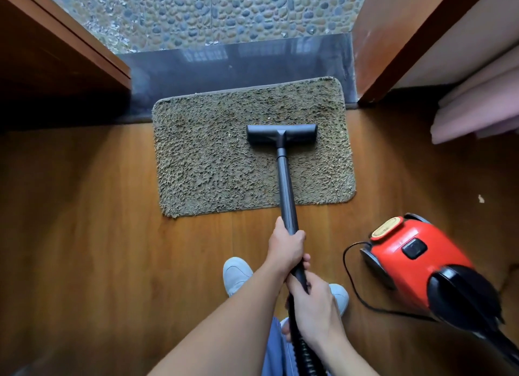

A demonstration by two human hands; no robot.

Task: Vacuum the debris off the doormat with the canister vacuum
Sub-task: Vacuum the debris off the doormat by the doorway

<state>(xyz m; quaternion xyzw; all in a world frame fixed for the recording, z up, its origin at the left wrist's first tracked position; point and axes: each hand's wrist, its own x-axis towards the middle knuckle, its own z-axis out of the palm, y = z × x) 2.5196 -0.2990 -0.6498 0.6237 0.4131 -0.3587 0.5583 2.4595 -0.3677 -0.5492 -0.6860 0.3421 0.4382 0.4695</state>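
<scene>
Though ribbed, hose [304,353] mostly offscreen.

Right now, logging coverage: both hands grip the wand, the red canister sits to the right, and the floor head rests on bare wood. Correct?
One slip: the head view shows the floor head resting on the doormat, not bare wood. The left hand and right hand do grip the wand; the red canister sits to the right.

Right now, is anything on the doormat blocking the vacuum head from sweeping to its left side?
Nothing visible does. The vacuum head sits right of centre on the doormat; only open pile lies to its left. The canister stands off the mat.
</scene>
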